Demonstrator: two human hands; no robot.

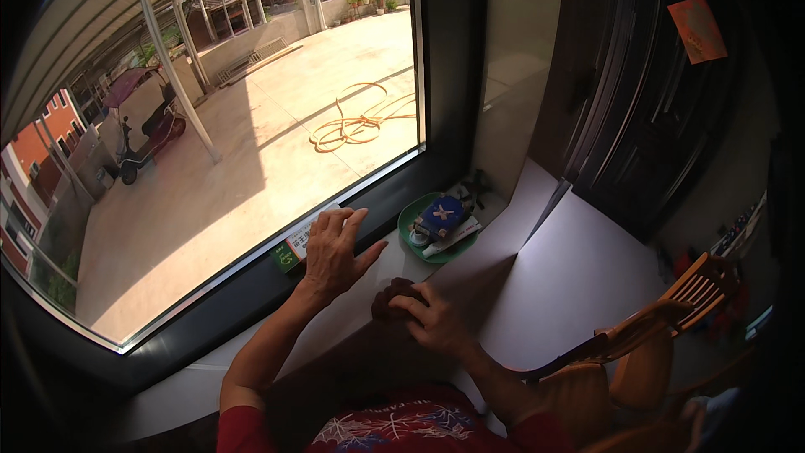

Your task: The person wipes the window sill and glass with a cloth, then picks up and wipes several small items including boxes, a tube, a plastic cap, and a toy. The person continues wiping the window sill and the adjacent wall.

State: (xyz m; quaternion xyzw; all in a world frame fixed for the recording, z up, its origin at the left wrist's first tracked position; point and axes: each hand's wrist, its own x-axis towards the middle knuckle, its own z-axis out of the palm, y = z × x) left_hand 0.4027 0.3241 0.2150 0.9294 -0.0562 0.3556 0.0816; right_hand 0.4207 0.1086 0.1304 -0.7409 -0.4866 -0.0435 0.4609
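Observation:
A green-and-white box lies on the window sill, close against the glass. Over its right part is my left hand, fingers spread and thumb apart, hiding some of it; whether the hand touches the box I cannot tell. My right hand is curled above the sill's near edge, closed around a dark brown, crumpled-looking thing. Shadow hides what kind of thing this is. Beyond the right hand, a green tray on the sill carries a dark blue pouch-like item and a white tube or packet.
The window frame runs along the far side of the sill. To the right stand a dark door and wooden chairs. Through the glass show a paved yard, a coiled hose and a scooter.

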